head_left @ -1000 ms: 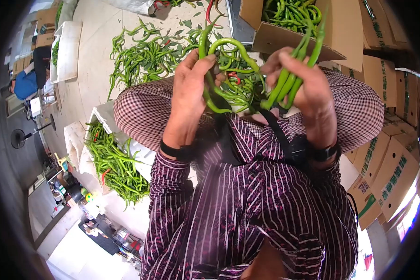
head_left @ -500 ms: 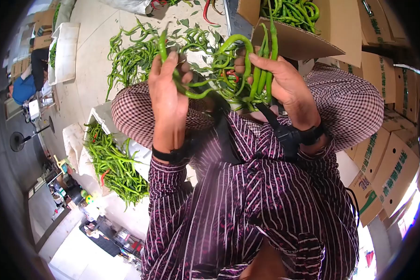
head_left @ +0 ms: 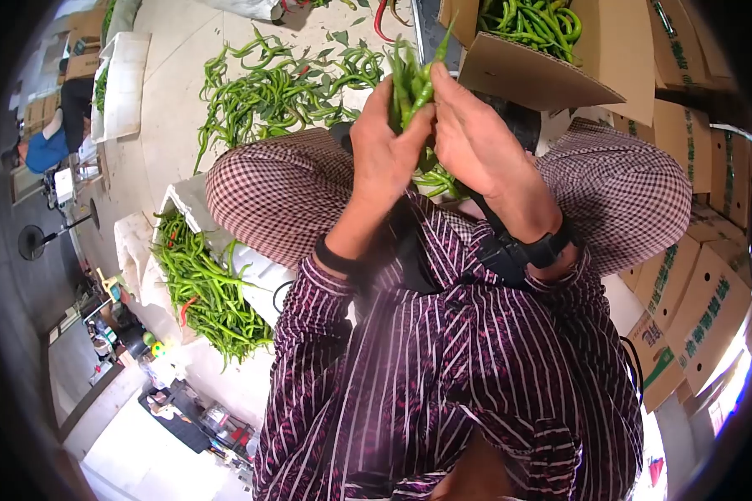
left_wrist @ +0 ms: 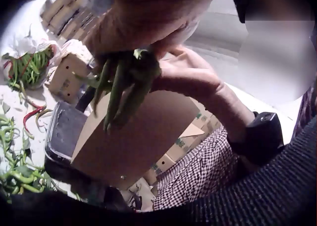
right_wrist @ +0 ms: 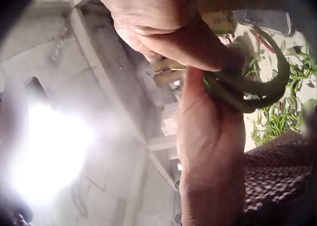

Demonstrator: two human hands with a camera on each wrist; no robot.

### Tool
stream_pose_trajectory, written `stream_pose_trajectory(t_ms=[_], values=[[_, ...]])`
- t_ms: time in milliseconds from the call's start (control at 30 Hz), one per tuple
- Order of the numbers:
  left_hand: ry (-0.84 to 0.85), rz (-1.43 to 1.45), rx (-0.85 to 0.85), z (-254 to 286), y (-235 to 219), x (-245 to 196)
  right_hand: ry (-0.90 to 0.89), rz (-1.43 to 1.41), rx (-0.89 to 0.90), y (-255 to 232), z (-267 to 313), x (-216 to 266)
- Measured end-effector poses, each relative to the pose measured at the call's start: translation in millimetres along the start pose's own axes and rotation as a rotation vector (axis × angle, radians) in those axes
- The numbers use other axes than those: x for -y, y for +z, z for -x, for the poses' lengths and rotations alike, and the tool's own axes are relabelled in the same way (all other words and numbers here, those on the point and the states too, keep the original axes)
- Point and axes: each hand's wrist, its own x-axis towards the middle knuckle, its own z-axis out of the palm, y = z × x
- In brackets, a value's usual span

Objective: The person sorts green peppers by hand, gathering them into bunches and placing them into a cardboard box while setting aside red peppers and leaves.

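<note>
In the head view both hands meet in front of the lap around a small bunch of green peppers (head_left: 411, 88). My left hand (head_left: 384, 154) grips the bunch, its thumb against the stalks. Beside it my right hand (head_left: 485, 150) pinches peppers at their upper part with thumb and fingers. The left wrist view shows several pepper ends (left_wrist: 121, 90) hanging below the near hand. A curved pepper (right_wrist: 277, 82) loops out from between the hands in the right wrist view. Some fingers are hidden behind the peppers.
Loose peppers (head_left: 267, 100) and leaves lie on the floor ahead. An open cardboard box (head_left: 543, 75) with peppers stands at the upper right. A white crate of peppers (head_left: 200, 284) is at the left, and stacked cartons (head_left: 698, 309) are at the right.
The hands, apart half a second ago with peppers in each, have come together. The left hand moved right and up, and the peppers are now in one bunch between them.
</note>
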Motion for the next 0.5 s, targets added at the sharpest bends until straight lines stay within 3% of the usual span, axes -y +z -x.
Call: stream_pose_trajectory(t_ms=[67, 200, 233, 267, 367, 500], values=[[-0.040, 0.004, 0.030, -8, -10, 2, 0.088, 0.180, -0.108, -1, 1, 1], [-0.131, 0.182, 0.085, -14, -15, 3, 0.106, 0.640, -0.045, -3, 17, 18], [-0.243, 0.500, 0.085, -18, -17, 10, 0.042, 0.896, 0.012, -7, 17, 27], [-0.352, 0.820, 0.080, -22, -20, 18, 0.044, 0.894, 0.014, -4, 22, 37], [-0.346, 0.950, 0.082, -25, -28, 30, -0.138, 0.961, -0.165, 18, 46, 65], [-0.281, 1.164, 0.171, -25, -28, 24, -0.356, 0.872, -0.320, -11, 42, 66]])
